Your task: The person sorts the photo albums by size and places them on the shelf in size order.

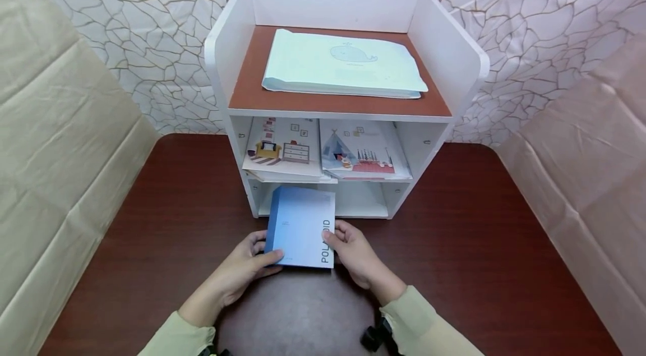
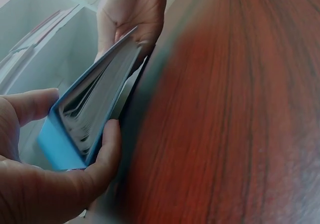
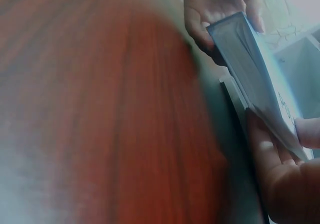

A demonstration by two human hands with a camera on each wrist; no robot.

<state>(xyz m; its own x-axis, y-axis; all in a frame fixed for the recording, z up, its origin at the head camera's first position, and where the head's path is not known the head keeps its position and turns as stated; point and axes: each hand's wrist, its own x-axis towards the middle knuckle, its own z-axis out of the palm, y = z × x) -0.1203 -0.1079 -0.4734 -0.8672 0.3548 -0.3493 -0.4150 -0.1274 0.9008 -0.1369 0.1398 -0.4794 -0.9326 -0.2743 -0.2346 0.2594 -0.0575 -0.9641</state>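
A blue photo album [image 1: 303, 221], its cover fading to pale blue and lettered POLAROID along the right side, is held between both hands before the shelf's lowest compartment. My left hand [image 1: 242, 269] grips the darker spine side, thumb on the front cover and fingers underneath. On the opposite edge, my right hand [image 1: 357, 255] pinches the album with its thumb over the lettering. Its page edges [image 2: 92, 103] show in the left wrist view, with the covers slightly apart at the right-hand side. In the right wrist view the album [image 3: 250, 63] is tilted, fingers beneath it.
A white shelf unit [image 1: 348, 118] stands on the dark red-brown table [image 1: 484, 266]. Its brown top bears a large pale whale-print album [image 1: 348, 64]. Two illustrated books, one with a dresser [image 1: 285, 148] and one with a tent [image 1: 360, 148], lie on the middle shelf.
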